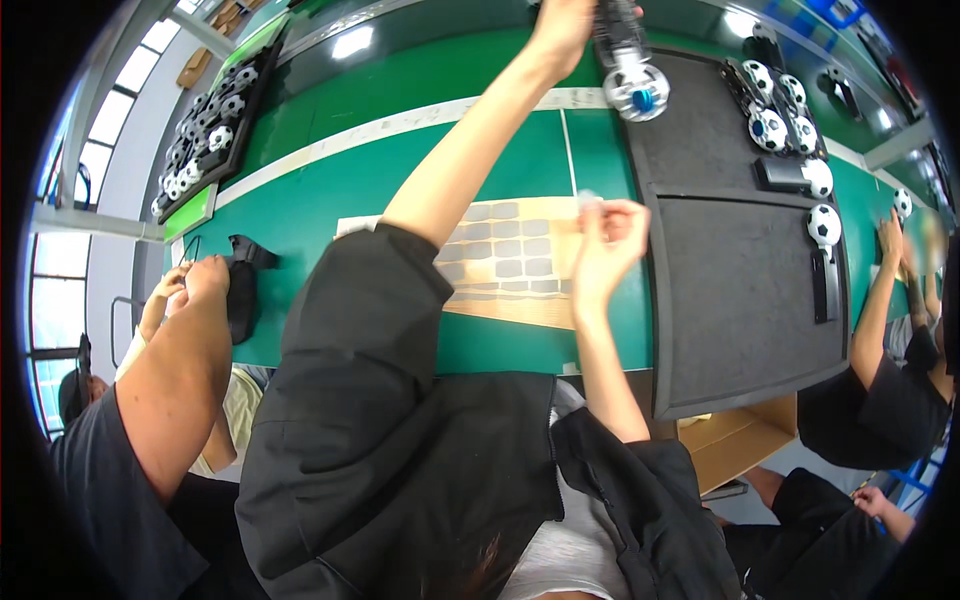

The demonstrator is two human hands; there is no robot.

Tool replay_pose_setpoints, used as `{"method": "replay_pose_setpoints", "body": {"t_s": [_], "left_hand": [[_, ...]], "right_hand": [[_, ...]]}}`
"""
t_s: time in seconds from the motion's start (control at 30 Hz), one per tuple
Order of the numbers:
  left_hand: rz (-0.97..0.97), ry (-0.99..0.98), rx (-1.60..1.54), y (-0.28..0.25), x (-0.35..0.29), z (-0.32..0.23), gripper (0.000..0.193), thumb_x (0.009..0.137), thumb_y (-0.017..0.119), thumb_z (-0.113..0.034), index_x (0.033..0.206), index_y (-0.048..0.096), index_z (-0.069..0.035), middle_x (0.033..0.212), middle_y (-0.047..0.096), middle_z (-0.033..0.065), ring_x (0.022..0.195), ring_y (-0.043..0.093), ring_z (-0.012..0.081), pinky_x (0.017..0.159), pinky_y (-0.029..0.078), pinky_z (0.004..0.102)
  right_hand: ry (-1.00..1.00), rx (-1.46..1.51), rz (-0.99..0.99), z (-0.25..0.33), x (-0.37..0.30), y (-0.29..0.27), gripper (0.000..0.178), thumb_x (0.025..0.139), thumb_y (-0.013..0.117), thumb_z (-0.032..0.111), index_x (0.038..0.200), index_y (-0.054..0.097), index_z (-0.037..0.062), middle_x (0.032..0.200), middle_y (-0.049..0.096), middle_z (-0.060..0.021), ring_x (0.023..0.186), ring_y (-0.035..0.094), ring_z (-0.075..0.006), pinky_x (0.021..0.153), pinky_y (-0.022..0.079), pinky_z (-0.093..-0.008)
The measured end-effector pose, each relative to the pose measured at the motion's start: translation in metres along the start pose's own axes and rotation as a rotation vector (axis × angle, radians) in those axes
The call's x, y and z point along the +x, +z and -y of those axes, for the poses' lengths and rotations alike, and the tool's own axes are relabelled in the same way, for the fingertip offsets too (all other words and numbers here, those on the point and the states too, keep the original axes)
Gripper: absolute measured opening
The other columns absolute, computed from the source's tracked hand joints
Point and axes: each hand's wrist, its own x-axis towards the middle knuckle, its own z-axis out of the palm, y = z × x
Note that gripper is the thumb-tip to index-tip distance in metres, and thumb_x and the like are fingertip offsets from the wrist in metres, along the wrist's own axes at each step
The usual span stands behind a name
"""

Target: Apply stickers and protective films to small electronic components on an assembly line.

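Note:
My left arm reaches far forward, and my left hand (565, 30), partly cut off by the upper edge, is closed on a black-handled device (621, 45) with a round clear-and-white head (637, 92) and a blue centre. Nearer to me, my right hand (612, 240) is closed in a pinch, slightly blurred. A small pale, see-through piece (589, 198) shows at its fingertips; its kind is unclear. Under and left of that hand lies a tan backing sheet (520, 312) with rows of grey rounded stickers (508, 248). My left forearm hides part of the sheet.
To the right stand black trays (750, 300) with several black-handled devices with football-patterned heads (823, 226). Another tray (205, 130) of them stands far left. Co-workers' arms (175, 390) flank me, one beside a black pouch-like thing (242, 290). A cardboard box (740, 440) sits below the trays.

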Motion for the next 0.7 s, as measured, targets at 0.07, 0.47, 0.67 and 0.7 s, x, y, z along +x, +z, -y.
{"method": "replay_pose_setpoints", "body": {"t_s": [0.07, 0.47, 0.67, 0.7], "left_hand": [[-0.03, -0.161, -0.334, -0.03, -0.057, -0.039, 0.024, 0.082, 0.054, -0.022, 0.095, 0.055, -0.002, 0.074, 0.06, 0.0104, 0.061, 0.058, 0.022, 0.06, 0.048, 0.0314], [0.105, 0.133, -0.111, -0.07, -0.181, -0.091, 0.041, 0.074, 0.055, -0.023, 0.107, 0.055, 0.002, 0.065, 0.06, 0.0117, 0.05, 0.056, 0.0171, 0.047, 0.047, 0.0241], [-0.072, 0.383, 0.134, -0.078, -0.19, -0.102, 0.058, 0.068, 0.065, -0.043, 0.104, 0.056, 0.002, 0.068, 0.061, 0.0099, 0.052, 0.056, 0.0159, 0.047, 0.046, 0.0233], [-0.12, 0.437, 0.209, -0.081, -0.193, -0.104, 0.06, 0.067, 0.067, -0.045, 0.103, 0.056, 0.002, 0.069, 0.062, 0.0096, 0.052, 0.056, 0.0157, 0.047, 0.046, 0.0231]], "right_hand": [[-0.027, 0.121, -0.05, 0.029, 0.012, 0.008, 0.013, 0.08, 0.056, -0.001, 0.087, 0.046, 0.0038, 0.073, 0.051, -0.004, 0.063, 0.051, -0.0105, 0.061, 0.042, -0.0212], [-0.443, -0.061, 0.233, 0.119, 0.036, 0.103, 0.01, 0.081, 0.058, 0.001, 0.089, 0.052, 0.001, 0.078, 0.054, -0.0055, 0.063, 0.051, -0.01, 0.063, 0.042, -0.0193], [-0.321, 0.288, 0.334, 0.137, 0.037, 0.112, 0.009, 0.076, 0.063, 0.004, 0.073, 0.056, -0.0002, 0.067, 0.05, -0.0023, 0.056, 0.046, -0.0079, 0.056, 0.038, -0.0181], [-0.264, 0.455, 0.311, 0.145, 0.032, 0.113, 0.009, 0.075, 0.063, 0.003, 0.071, 0.056, -0.0004, 0.064, 0.049, -0.0018, 0.055, 0.044, -0.0072, 0.054, 0.036, -0.0169]]}}
